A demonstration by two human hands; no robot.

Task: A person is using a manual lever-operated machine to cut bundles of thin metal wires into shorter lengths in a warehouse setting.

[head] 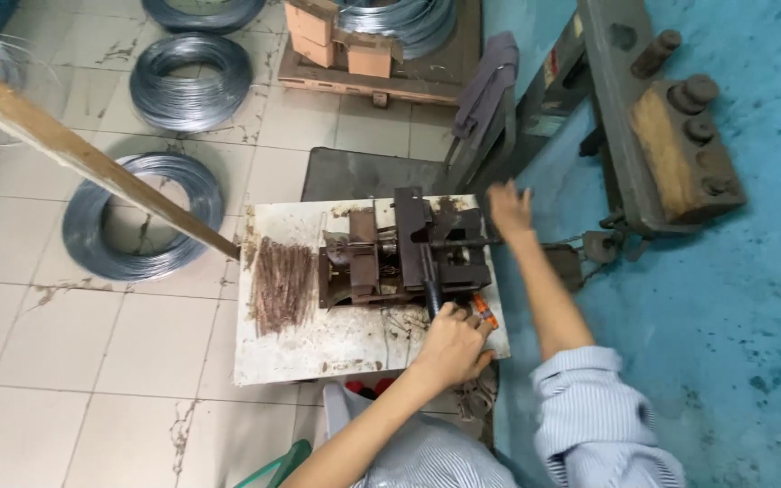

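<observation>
The small machine point(404, 253) is dark metal, matt and rusty. It stands on a white board point(318, 348) with a stained, scratched surface. The short rods point(282, 285) look brown and rough with rust. The wire coils point(190, 79) are grey metal, slightly shiny. The beam point(74, 149) is bare wood. The sleeve point(598, 416) is striped cloth.

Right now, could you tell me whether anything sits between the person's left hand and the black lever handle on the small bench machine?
Nothing visible does. The left hand is already closed around the near end of the black lever handle at the white bench's front edge. The right hand is apart, at the machine's far right side.
</observation>
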